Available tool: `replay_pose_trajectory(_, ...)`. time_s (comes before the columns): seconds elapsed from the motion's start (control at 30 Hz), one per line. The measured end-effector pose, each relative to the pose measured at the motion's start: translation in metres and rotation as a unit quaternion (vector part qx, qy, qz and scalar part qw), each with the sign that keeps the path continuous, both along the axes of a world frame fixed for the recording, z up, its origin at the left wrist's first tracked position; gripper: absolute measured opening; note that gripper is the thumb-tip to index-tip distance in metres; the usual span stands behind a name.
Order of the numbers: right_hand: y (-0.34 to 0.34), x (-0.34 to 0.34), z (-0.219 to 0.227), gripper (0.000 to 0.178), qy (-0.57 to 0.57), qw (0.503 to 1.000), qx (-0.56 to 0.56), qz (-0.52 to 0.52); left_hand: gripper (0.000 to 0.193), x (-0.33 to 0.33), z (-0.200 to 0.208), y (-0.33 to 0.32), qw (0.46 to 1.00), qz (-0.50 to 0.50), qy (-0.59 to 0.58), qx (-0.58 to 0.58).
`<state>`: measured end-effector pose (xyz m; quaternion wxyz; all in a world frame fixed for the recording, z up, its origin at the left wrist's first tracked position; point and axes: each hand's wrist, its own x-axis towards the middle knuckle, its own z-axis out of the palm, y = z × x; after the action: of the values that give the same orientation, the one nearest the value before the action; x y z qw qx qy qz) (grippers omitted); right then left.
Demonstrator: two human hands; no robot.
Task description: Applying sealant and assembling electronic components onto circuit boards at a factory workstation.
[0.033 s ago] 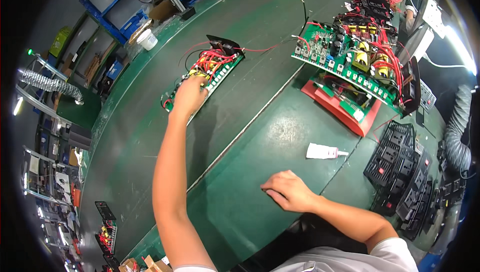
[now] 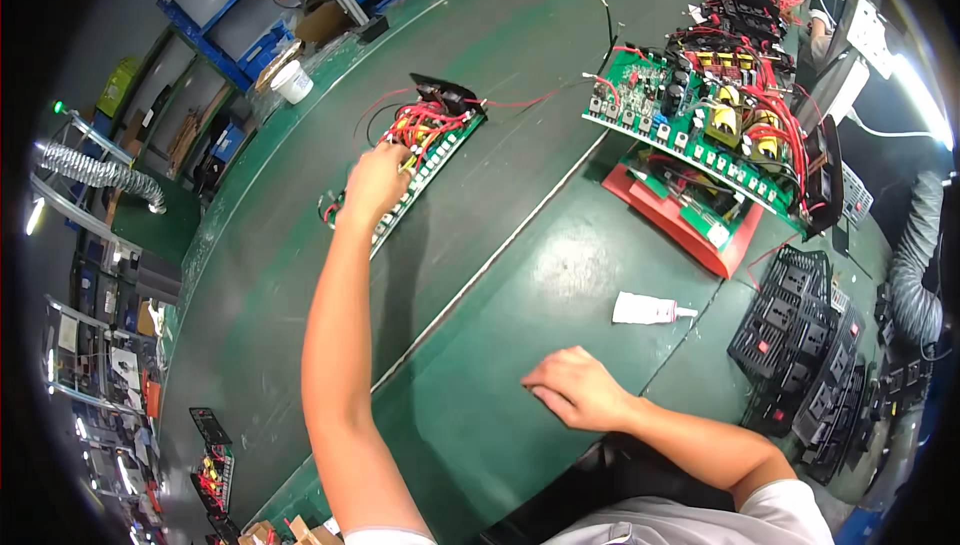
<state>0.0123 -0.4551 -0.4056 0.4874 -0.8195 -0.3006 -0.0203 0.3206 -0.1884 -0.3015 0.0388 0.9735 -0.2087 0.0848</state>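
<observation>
My left hand [image 2: 378, 185] reaches out to a green circuit board [image 2: 432, 163] with red wires, yellow coils and a black end panel [image 2: 446, 93]. Its fingers are closed on parts in the middle of the board, and the fingertips are partly hidden among them. The board lies at a slant on the green bench. Nearer to me, my right hand [image 2: 580, 388] rests on the bench with its fingers curled together and nothing visible in them. To the right of it lies a white tube [image 2: 644, 309] with a narrow nozzle.
A larger wired circuit board [image 2: 690, 130] sits over a red holder [image 2: 680, 230] at the right. Behind it stretches a row of similar assemblies [image 2: 745, 5]. Black socket panels [image 2: 790, 315] are stacked at the right edge. A white tub [image 2: 292, 83] stands at the far left edge.
My left hand and the circuit board have shifted very slightly. The right hand stays in nearly the same place.
</observation>
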Motion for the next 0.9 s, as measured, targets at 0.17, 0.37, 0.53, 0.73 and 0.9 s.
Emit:
replay_pose_trajectory(0.17, 0.000, 0.003, -0.008, 0.023, 0.000, 1.000, 0.014, -0.004, 0.046, 0.100, -0.018, -0.008, 0.997, 0.030, -0.043, 0.063)
replay_pose_trajectory(0.37, -0.003, 0.010, -0.003, 0.024, 0.016, 1.000, 0.014, 0.000, 0.050, 0.154, -0.013, -0.010, 0.988, 0.054, 0.120, 0.077)
replay_pose_trajectory(0.53, -0.002, 0.013, -0.008, 0.028, 0.011, 0.999, 0.032, 0.007, 0.038, 0.140, -0.026, -0.012, 0.990, 0.089, 0.023, 0.105)
replay_pose_trajectory(0.73, 0.002, 0.004, -0.005, 0.024, -0.026, 0.999, 0.027, 0.011, 0.027, 0.095, -0.008, 0.007, 0.979, 0.107, -0.057, 0.163)
replay_pose_trajectory(0.9, 0.001, 0.003, -0.006, 0.033, -0.021, 1.000, 0.019, 0.007, 0.034, 0.030, 0.042, 0.040, 0.974, 0.109, -0.092, 0.177)
